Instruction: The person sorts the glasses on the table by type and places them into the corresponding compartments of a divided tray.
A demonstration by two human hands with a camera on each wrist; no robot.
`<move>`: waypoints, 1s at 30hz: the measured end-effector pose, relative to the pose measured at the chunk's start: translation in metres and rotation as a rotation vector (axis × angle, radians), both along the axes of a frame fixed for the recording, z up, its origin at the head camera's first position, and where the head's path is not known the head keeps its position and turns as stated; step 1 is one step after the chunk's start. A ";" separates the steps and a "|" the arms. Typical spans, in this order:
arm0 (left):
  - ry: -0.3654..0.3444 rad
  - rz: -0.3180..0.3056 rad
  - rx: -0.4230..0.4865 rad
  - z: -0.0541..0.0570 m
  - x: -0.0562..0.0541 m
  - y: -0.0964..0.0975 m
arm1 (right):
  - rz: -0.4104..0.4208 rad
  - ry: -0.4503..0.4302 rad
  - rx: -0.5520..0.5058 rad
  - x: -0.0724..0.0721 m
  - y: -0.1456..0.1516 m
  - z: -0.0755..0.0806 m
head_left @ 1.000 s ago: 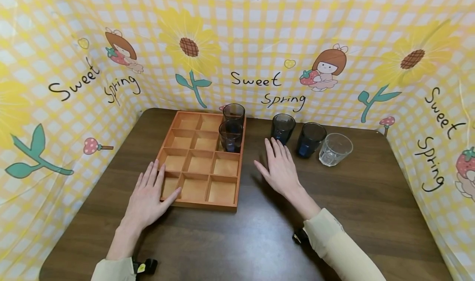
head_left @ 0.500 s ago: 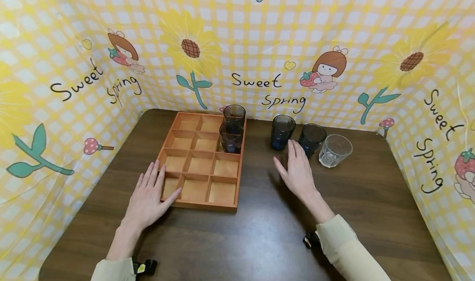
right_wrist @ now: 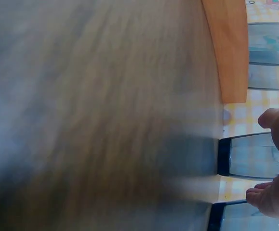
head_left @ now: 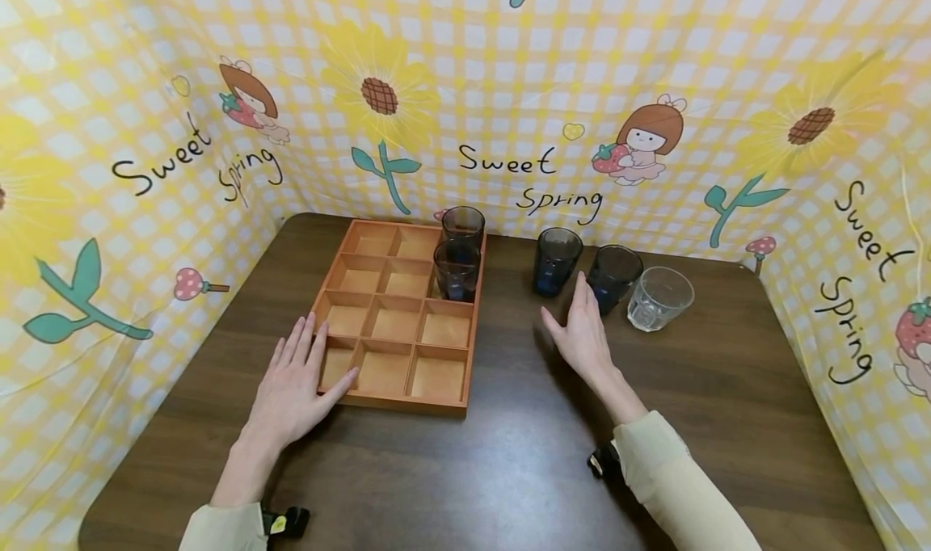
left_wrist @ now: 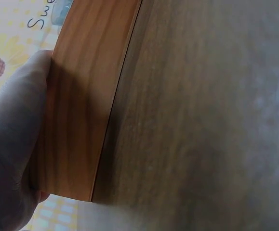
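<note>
The left hand point(head_left: 289, 388), fingers nearly straight, rests against a corner of the compartmented tray point(head_left: 407, 405), probably steadying it, while the right hand point(head_left: 586, 334), thumb spread, gripping nothing, hangs beside a dark glass point(head_left: 618, 273) upright on the bench point(head_left: 509, 470).

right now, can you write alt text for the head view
A person's right hand is near two dark glasses and a clear glass on a brown table; the left hand rests on a compartmented wooden tray holding two more dark glasses in its right column.
</note>
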State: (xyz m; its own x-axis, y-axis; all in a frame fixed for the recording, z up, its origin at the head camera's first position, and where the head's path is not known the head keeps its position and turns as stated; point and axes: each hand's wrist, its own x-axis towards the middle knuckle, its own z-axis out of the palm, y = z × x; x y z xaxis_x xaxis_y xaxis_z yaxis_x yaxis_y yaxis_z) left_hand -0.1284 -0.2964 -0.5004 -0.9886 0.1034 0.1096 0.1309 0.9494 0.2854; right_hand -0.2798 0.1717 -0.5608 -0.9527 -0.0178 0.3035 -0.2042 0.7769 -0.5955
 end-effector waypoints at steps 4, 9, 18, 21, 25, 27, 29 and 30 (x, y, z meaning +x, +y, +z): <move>0.003 -0.003 -0.006 0.000 -0.001 0.000 | -0.003 -0.011 -0.021 -0.006 -0.004 0.000; 0.001 0.000 -0.005 0.001 0.000 0.000 | -0.012 -0.018 -0.063 -0.012 -0.008 0.003; -0.016 0.000 -0.009 0.003 0.002 0.001 | 0.010 -0.103 -0.152 -0.020 -0.014 0.014; -0.012 0.001 -0.007 0.003 0.003 0.001 | 0.028 -0.112 -0.242 -0.018 -0.016 0.025; -0.009 -0.002 -0.006 0.003 0.002 0.001 | 0.033 -0.094 -0.352 -0.019 -0.018 0.032; -0.008 -0.001 -0.007 0.003 0.002 0.001 | 0.022 -0.100 -0.403 -0.020 -0.019 0.034; -0.008 0.002 -0.007 0.003 0.002 0.000 | 0.012 -0.114 -0.444 -0.022 -0.022 0.035; -0.008 0.005 -0.006 0.003 0.002 0.000 | 0.008 -0.122 -0.469 -0.022 -0.023 0.038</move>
State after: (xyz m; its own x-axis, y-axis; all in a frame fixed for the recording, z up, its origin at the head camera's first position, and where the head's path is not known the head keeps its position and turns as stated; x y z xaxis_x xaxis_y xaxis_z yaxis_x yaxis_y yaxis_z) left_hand -0.1264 -0.2961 -0.4975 -0.9899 0.0994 0.1013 0.1243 0.9519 0.2802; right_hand -0.3019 0.1486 -0.5232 -0.9822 0.0870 0.1666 -0.1159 0.4174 -0.9013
